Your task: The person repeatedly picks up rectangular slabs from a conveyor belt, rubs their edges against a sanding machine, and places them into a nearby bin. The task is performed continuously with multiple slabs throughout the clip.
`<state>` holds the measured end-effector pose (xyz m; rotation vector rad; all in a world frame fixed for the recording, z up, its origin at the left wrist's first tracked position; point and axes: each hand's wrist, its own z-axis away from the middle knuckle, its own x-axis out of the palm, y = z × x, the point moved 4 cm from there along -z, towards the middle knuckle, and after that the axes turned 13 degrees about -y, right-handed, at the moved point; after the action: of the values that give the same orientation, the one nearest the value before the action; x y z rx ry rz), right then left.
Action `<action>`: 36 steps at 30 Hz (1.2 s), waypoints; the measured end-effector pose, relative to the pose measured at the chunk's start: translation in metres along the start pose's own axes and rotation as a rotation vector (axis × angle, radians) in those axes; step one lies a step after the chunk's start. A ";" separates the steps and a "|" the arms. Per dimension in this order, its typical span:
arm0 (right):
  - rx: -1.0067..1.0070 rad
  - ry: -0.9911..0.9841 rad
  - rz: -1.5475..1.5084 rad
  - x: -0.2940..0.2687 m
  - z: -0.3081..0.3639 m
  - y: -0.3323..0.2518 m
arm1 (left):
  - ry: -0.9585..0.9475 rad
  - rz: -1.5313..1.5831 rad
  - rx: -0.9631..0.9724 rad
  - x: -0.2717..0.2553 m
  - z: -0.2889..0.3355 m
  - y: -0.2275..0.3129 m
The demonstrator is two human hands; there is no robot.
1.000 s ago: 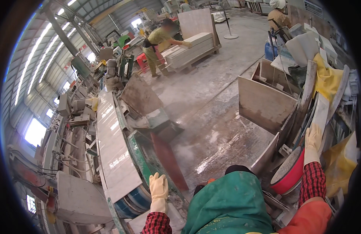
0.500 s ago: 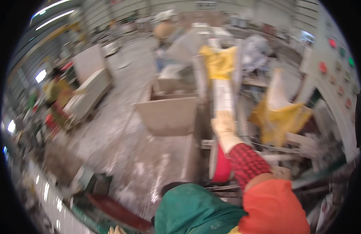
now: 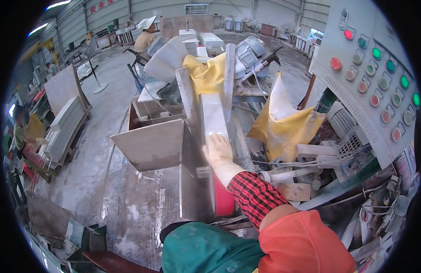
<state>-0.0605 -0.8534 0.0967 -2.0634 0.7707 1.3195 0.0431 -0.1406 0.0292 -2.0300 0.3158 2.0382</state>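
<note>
My right hand (image 3: pixel 218 150), in a pale cream glove, lies flat with fingers stretched out on the near end of a long whitish stone slab (image 3: pixel 213 111). The slab rests lengthwise on a narrow conveyor with a red belt (image 3: pixel 224 195), which shows below the hand. At its far end the slab reaches under a hanging yellow flap (image 3: pixel 205 75), between two upright pale boards (image 3: pixel 187 93). A red-and-black checked cuff and an orange sleeve cover my right arm. My left hand is out of view.
A control panel (image 3: pixel 369 77) with red and green buttons stands at right. Beside the conveyor are a brown board-sided bin (image 3: pixel 151 145), a yellow-and-white sheet (image 3: pixel 288 123), a motor (image 3: pixel 249 50) and loose cables. One person (image 3: pixel 146 36) is beyond the machine, another (image 3: pixel 26 141) at far left by stacked slabs (image 3: pixel 65 127).
The view has swung right and sharpened, so the scene sits further left and more of the panel shows. My left hand has left the lower edge. The right hand stays on the slab.
</note>
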 end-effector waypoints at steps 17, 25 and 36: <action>-0.006 -0.053 0.010 -0.004 0.014 -0.006 | 0.016 0.047 -0.014 0.013 0.001 -0.007; -0.087 -0.030 -0.036 -0.019 0.022 -0.017 | 0.038 0.036 0.014 0.007 -0.003 -0.003; -0.151 -0.085 -0.026 -0.026 0.030 -0.021 | 0.155 0.032 0.112 -0.007 0.000 0.012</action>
<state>-0.0718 -0.8134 0.1135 -2.1098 0.6221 1.4806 0.0396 -0.1526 0.0357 -2.1303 0.4831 1.8402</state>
